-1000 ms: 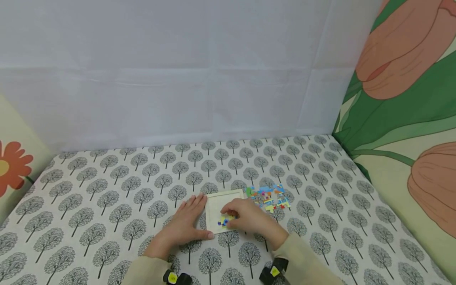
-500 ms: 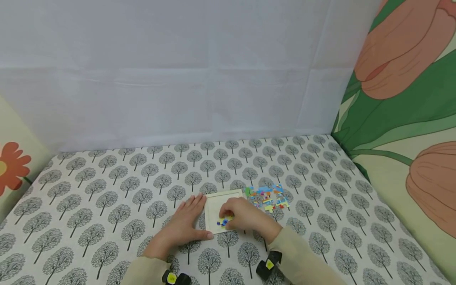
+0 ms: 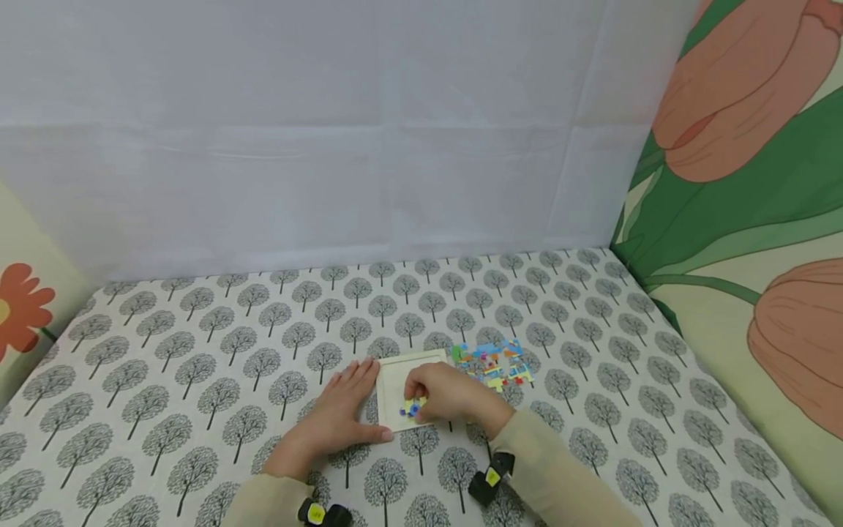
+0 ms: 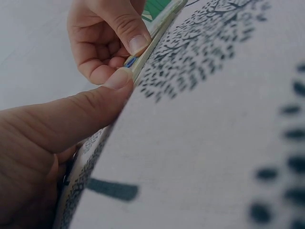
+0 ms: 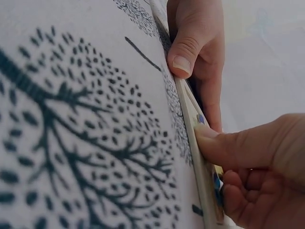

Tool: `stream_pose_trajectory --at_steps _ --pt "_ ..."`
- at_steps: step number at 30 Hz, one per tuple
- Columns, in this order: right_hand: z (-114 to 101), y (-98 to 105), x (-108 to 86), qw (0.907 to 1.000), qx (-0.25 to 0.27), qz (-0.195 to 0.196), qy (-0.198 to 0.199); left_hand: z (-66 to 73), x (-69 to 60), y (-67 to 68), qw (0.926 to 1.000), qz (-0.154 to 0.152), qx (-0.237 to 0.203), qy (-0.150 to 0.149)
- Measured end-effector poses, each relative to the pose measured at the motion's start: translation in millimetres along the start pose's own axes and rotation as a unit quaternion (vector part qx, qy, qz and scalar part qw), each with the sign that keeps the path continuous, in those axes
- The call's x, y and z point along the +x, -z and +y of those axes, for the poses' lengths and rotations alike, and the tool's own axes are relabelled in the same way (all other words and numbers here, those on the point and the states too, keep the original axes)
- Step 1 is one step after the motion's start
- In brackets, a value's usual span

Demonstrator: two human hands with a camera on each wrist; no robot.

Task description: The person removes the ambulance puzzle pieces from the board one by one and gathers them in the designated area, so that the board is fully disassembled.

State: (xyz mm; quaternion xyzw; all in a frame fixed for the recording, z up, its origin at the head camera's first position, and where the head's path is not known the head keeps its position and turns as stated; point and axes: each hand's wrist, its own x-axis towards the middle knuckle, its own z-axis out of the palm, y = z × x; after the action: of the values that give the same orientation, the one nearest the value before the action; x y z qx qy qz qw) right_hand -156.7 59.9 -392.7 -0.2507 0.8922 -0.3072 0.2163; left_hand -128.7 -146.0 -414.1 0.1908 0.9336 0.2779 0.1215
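A pale, shallow puzzle tray (image 3: 391, 388) lies on the patterned cloth in the head view. My left hand (image 3: 339, 410) rests along its left side, fingers stretched out and thumb on the near-left corner. Inside the tray's near part are yellow and blue jigsaw pieces (image 3: 413, 408). My right hand (image 3: 444, 395) is over them with curled fingers, pinching a piece mostly hidden under the fingertips. In the right wrist view, the right thumb (image 5: 228, 145) lies at the tray's near rim (image 5: 202, 186). A bit of blue shows between both hands in the left wrist view.
Right of the tray, several colourful jigsaw pieces (image 3: 497, 362) lie close together on the tree-print cloth (image 3: 230, 410). A white sheet (image 3: 329, 132) hangs behind the table. A flower-painted wall (image 3: 744, 256) stands at the right.
My right wrist and forearm have shifted slightly left and forward, while the right fingers stay at the pieces in the tray. The left hand keeps its place on the tray.
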Motion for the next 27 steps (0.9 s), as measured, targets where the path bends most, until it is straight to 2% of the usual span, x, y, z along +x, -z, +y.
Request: stream_pose_trajectory --at_steps 8,13,19,22,24,27 --pt "-4 -5 -2.7 0.9989 -0.037 0.023 0.016 -1.8 1.0 -1.2 1.0000 0.000 -0.003 0.003" --pt "-2 -8 -6.6 0.9993 -0.011 0.032 0.014 -2.7 1.5 -1.8 1.0000 -0.003 -0.005 0.003" --pt "10 -8 -6.7 0.9966 0.047 0.064 0.023 -3.3 2.2 -2.0 1.0000 0.000 0.001 0.001" --pt "17 -9 -4.6 0.9924 0.097 0.074 0.018 -3.2 2.5 -2.6 1.0000 0.001 0.007 0.002" --pt "21 -10 -3.2 0.9866 0.143 0.078 0.006 -3.6 2.8 -3.5 1.0000 0.001 0.009 0.001" --pt "26 -10 -2.2 0.9721 0.217 0.087 -0.018 -4.1 3.0 -4.8 0.9999 -0.001 0.010 0.002"
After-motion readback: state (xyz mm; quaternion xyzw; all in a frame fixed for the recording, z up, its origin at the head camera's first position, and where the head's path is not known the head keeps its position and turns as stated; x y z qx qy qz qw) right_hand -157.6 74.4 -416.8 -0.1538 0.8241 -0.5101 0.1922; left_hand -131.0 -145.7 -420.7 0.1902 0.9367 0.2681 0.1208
